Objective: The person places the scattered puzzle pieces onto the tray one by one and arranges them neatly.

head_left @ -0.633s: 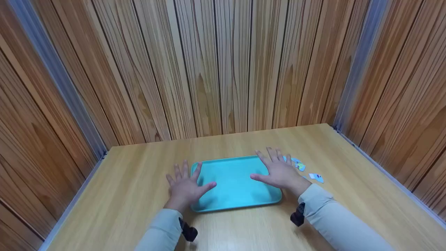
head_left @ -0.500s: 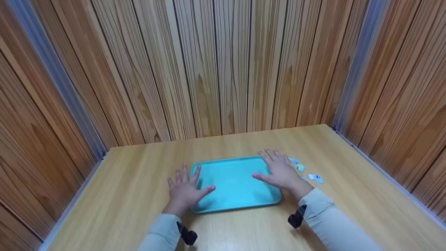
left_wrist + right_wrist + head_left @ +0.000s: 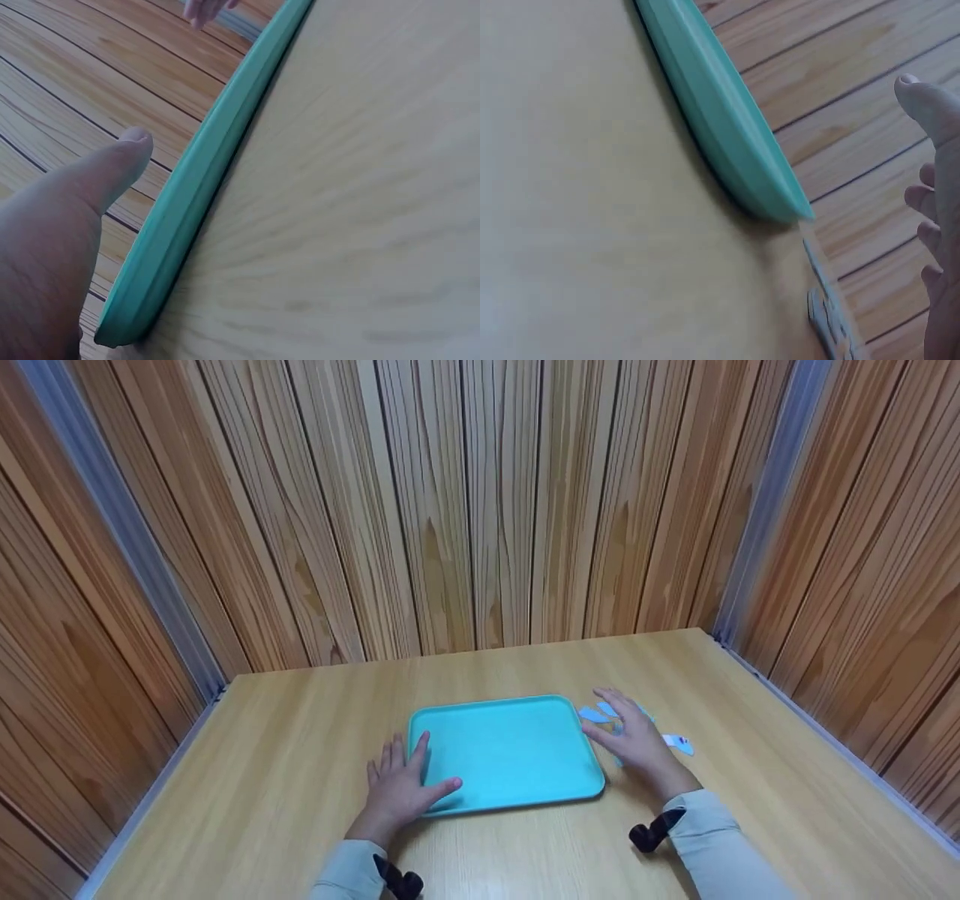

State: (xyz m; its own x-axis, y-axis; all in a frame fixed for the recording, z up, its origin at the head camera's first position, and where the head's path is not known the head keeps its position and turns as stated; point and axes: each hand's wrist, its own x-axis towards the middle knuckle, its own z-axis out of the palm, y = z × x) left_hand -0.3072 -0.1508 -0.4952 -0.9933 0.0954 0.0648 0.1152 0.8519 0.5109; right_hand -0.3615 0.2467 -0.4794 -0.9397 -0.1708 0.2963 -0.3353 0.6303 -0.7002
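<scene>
A turquoise rectangular tray [image 3: 510, 757] lies flat on the table. My left hand [image 3: 397, 789] is spread at its left edge, thumb reaching over the near left corner; whether it touches the tray I cannot tell. In the left wrist view the left thumb [image 3: 105, 176] stands out beside the tray's side wall [image 3: 202, 172]. My right hand [image 3: 637, 741] is over several small flat blue printed pieces [image 3: 594, 715] right of the tray, partly hiding them. Its fingers are slightly bent and hold nothing; the right wrist view shows them [image 3: 926, 199] apart from the tray.
One more blue and white printed piece [image 3: 679, 744] lies to the right of the right hand. The light wooden table [image 3: 300, 735] is bounded by wood-panelled walls [image 3: 495, 510] at the back and sides. Each wrist carries a small black camera [image 3: 649, 836].
My right hand has moved right, off the tray and over the blue pieces, its fingers bending a little. The left hand has shifted slightly nearer to me. The tray stays in place.
</scene>
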